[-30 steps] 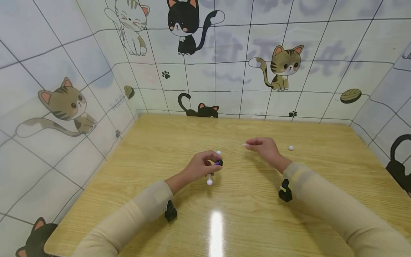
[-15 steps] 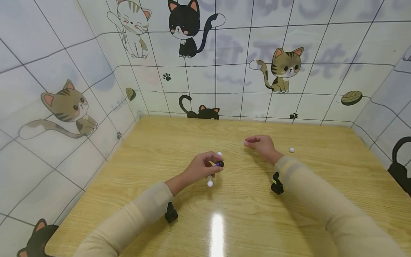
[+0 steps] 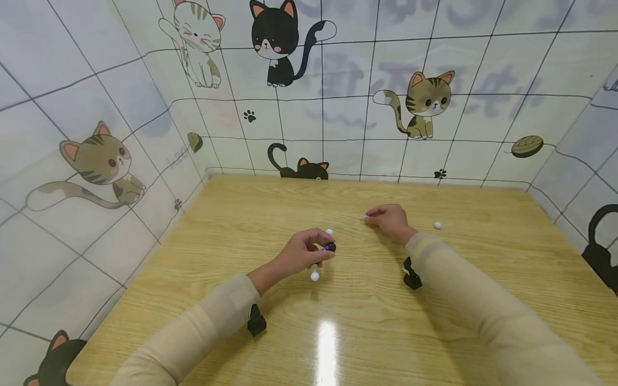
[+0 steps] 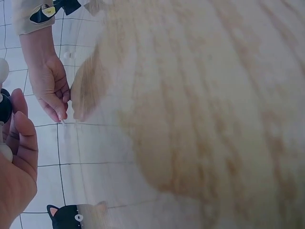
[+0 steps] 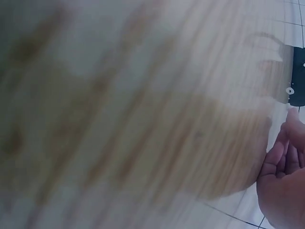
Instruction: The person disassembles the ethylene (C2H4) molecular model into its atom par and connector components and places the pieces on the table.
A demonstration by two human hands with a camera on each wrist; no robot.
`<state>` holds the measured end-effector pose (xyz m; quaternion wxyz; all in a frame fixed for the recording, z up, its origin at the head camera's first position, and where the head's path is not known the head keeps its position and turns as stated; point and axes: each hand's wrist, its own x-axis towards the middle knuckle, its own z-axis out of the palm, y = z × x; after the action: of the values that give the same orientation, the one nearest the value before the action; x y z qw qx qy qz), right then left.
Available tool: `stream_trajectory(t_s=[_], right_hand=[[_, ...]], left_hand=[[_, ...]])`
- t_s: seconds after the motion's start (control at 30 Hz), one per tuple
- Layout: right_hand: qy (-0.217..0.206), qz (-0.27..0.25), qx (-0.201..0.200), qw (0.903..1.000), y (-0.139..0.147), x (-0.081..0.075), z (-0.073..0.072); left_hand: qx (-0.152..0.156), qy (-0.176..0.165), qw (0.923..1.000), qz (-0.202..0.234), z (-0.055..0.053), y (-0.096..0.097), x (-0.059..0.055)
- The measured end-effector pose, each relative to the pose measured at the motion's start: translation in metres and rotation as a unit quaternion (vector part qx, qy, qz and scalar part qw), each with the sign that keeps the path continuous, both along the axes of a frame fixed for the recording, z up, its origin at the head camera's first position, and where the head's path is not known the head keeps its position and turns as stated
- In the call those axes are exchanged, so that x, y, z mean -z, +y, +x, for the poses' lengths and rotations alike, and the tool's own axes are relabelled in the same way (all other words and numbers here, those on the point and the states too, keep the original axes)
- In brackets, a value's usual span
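Observation:
My left hand grips a small ball-and-stick model between thumb and fingers, above the middle of the table. The model shows a black ball, a short purple piece against it, and white balls, one white ball below the hand on a pale stick. In the left wrist view the black ball is cut by the frame edge. Farther right, my right hand pinches a thin white stick at its fingertips, the tip pointing left. Fingers cover the rest of the stick.
A loose white ball lies on the wooden table to the right of my right hand. Walls with printed cats and grid lines close in the back and both sides. Light glares on the table near the front.
My right hand and forearm have shifted slightly left, the white stick still pinched and less of it showing. The left hand keeps the model in almost the same place.

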<state>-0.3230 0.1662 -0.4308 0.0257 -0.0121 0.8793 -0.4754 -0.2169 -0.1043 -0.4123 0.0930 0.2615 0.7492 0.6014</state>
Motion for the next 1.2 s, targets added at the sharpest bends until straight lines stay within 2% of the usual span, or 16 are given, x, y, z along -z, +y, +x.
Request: stream_trajectory(t_s=[0.03,0.27,0.53,0.77,1.0,1.2], right_hand=[[0.001,0.007,-0.001,1.0,0.0,0.001,-0.001],[0.013,0.046,-0.017,0.9987,0.0,0.003,-0.002],[0.025,0.058,-0.025,0.9977,-0.002,0.0,0.002],[0.03,0.066,-0.026,0.997,-0.002,0.001,0.001],[0.029,0.063,-0.028,0.9972,-0.001,0.002,0.001],[0.027,0.065,-0.034,0.9969,-0.001,0.0,0.002]], left_hand=[[0.0,-0.002,1.0,0.001,0.0,0.0,0.0],[0.0,-0.011,0.9999,0.0,0.016,0.002,-0.027],[-0.003,0.007,0.9999,-0.009,0.017,0.001,-0.028],[0.0,0.003,1.0,-0.007,0.016,0.002,-0.025],[0.0,-0.003,1.0,-0.008,0.001,0.0,-0.001],[-0.003,0.004,0.9999,-0.009,-0.001,0.001,0.004]])
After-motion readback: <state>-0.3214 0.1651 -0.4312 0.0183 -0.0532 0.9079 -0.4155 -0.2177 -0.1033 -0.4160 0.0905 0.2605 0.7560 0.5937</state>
